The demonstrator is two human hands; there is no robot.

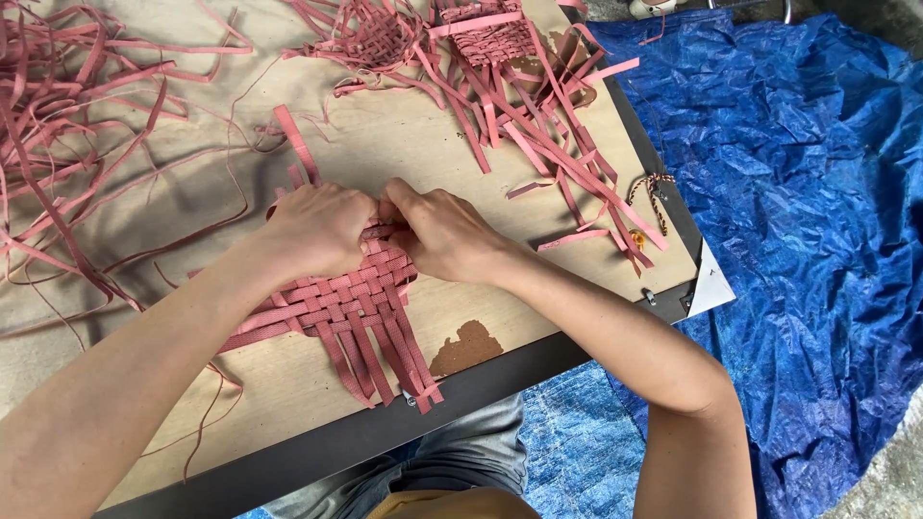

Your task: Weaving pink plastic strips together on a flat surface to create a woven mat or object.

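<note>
Left hand (317, 229) and right hand (444, 234) are meeting, fingers pinching shut on the mat (341, 303) top edge. Mat's loose strips are overhanging the board (317, 399) edge; bare board is lying open rightward

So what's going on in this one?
A person is weaving pink strips into a flat mat on a wooden board. The left hand and right hand pinch strips together at the mat's far edge. Loose strips and other part-woven pieces lie around; a blue tarp covers the floor.

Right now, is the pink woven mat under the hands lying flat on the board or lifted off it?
Flat: the woven mat rests on the board, both hands pressing its top edge.
</note>
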